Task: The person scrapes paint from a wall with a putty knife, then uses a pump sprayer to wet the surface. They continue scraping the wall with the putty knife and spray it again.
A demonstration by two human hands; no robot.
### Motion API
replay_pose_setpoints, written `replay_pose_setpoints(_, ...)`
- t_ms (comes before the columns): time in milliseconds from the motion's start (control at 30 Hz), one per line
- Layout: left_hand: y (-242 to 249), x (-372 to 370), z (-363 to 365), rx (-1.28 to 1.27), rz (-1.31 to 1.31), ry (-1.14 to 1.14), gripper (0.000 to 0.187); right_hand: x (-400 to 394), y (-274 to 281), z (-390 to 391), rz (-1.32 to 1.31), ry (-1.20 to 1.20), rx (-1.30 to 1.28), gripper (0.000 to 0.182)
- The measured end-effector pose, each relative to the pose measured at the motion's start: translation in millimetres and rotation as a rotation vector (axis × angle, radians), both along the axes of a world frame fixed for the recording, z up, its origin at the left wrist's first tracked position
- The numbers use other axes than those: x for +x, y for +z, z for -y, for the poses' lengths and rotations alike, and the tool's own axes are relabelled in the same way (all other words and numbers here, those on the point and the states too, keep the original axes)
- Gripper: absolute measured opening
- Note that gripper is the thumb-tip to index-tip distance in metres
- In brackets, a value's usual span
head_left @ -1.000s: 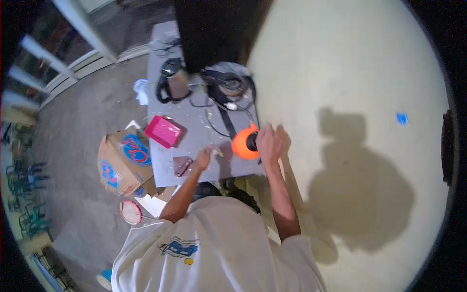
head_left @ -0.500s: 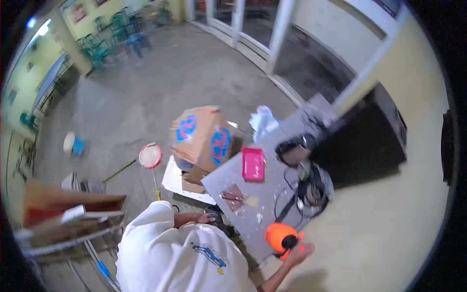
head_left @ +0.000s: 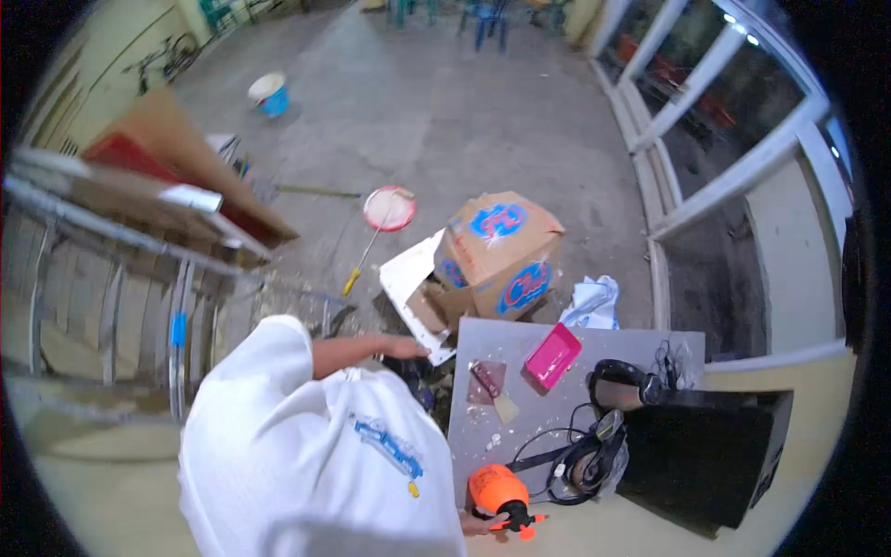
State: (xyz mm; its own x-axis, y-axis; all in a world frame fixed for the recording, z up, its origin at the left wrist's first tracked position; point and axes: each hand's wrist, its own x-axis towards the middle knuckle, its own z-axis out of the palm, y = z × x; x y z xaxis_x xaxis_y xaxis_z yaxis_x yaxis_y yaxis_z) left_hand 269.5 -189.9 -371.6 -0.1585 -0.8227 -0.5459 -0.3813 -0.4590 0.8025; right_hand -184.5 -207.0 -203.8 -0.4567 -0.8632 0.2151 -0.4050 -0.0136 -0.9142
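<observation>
My left hand [head_left: 406, 347] is stretched out beside the white board [head_left: 405, 278], to the left of the grey table [head_left: 492, 348], with no object visible in it. Low on the table, my right hand [head_left: 479, 524] is closed at the black neck of an orange spray bottle [head_left: 497, 486]. A scraper [head_left: 492, 390] lies over a small brownish sheet on the table. The pink tray [head_left: 554, 356] is further back. Right of the bottle are coiled black cables [head_left: 585, 464] and headphone-like black gear [head_left: 620, 379].
A cardboard box [head_left: 501, 255] stands on the white board. Beyond are a red-rimmed lid [head_left: 389, 208], a yellow-handled tool [head_left: 352, 280] and a bucket [head_left: 271, 96]. A ladder [head_left: 111, 232] and panels [head_left: 176, 167] stand left. A black case [head_left: 701, 455] is right; white-blue cloth [head_left: 591, 302] lies behind the table.
The view has turned, so the table and box appear squarer and the ladder shows more. My left hand reaches further out from my body. My right hand remains at the orange bottle.
</observation>
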Motion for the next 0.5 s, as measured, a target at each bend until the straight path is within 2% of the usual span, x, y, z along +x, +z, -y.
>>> replay_pose_setpoints(33, 37, -4, -6, 0.179, 0.117, 0.026, 0.057, -7, 6, -9, 0.036, 0.055, 0.062, 0.038)
replay_pose_setpoints(67, 50, -8, -26, 0.100, 0.315, 0.111, 0.056, -12, 10, -17, 0.076, 0.103, 0.121, 0.037)
replay_pose_setpoints(133, 91, -6, -41, 0.241, 0.347, -0.019, 0.054, -23, 23, -17, 0.147, 0.203, 0.223, 0.037)
replay_pose_setpoints(233, 38, 5, -79, 0.252, 0.278, 0.033, 0.049, -4, 38, -19, 0.287, 0.309, 0.363, 0.036)
replay_pose_setpoints(267, 59, 5, -79, 0.252, 0.269, 0.044, 0.049, 16, 61, -23, 0.327, 0.335, 0.408, 0.036)
replay_pose_setpoints(300, 77, 1, -77, 0.078, 0.155, 0.150, 0.047, 42, 79, -18, 0.258, 0.247, 0.316, 0.029)
replay_pose_setpoints(333, 103, -6, -72, -0.099, 0.036, 0.263, 0.045, 59, 86, -10, 0.235, 0.266, 0.312, 0.029)
replay_pose_setpoints(400, 137, -11, -48, -0.164, -0.245, 0.288, 0.046, 89, 94, 11, 0.156, 0.436, 0.358, 0.037)
replay_pose_setpoints(433, 141, -18, -37, -0.222, -0.419, 0.367, 0.048, 84, 80, 27, 0.102, 0.791, 0.466, 0.035)
replay_pose_setpoints(467, 145, -21, -29, -0.286, -0.588, 0.443, 0.051, 122, 93, 28, 0.091, 0.858, 0.508, 0.034)
replay_pose_setpoints(500, 172, -13, -23, -0.238, -0.675, 0.495, 0.050, 134, 76, 41, 0.009, 0.962, 0.426, 0.035)
